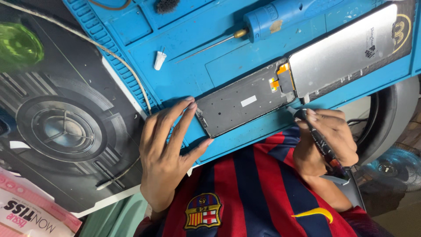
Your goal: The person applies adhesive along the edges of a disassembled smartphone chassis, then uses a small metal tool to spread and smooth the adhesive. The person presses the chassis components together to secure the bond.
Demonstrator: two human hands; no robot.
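Head view, looking down over a blue work mat [210,52] on the table. Left hand [164,151] spread open at the near-left end of a dark phone frame [245,103], fingertips [189,102] touching its corner and thumb against its lower edge, nothing clasped. Right hand [326,140] closed around a slim dark tool [322,142], tip just below the right end of the frame, near the orange flex connector [280,75]. Frame lying flat and slanted across the mat's near edge, joined at that connector to a silver display panel [344,50] that rests face-down further right. Beyond these, toward the mat's far side: a blue handled pick with a long thin needle [263,22], a small white nozzle cap [159,60], and a dark brush head [166,5] at the top edge. Pale cord [87,41] curving across the mat's left border onto a dark printed pad [57,123]. Pink tissue pack [26,210] at the bottom-left corner. Red-and-blue striped shirt [254,188] filling the lower middle. Fan [394,164] on the floor at right.
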